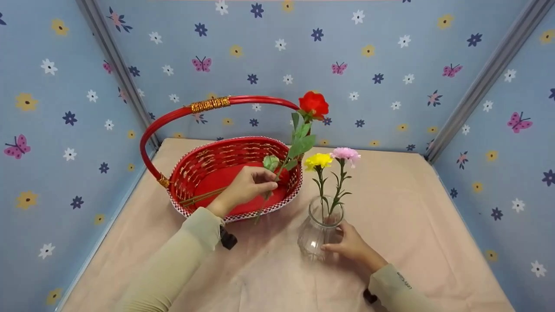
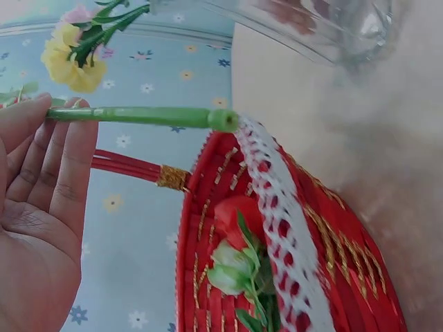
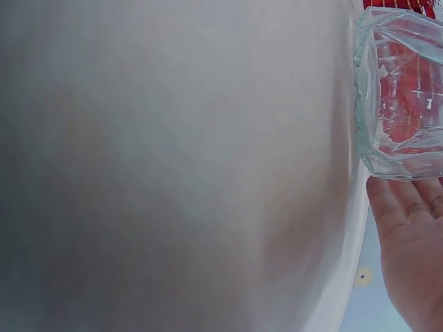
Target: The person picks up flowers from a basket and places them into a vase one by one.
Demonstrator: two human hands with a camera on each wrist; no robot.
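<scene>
My left hand pinches the green stem of a red rose between thumb and fingers. The rose is tilted, its bloom high at the right end of the red basket's handle and its cut stem end near the basket's front rim. With thumb in front and fingers behind, my right hand holds the side of a clear glass vase, whose base shows in the right wrist view. A yellow carnation and a pink carnation stand in the vase.
A red woven basket with a tall handle stands left of the vase. Inside it lie a whitish-green rose, a red flower and green stems. Patterned blue panels enclose the cloth-covered table.
</scene>
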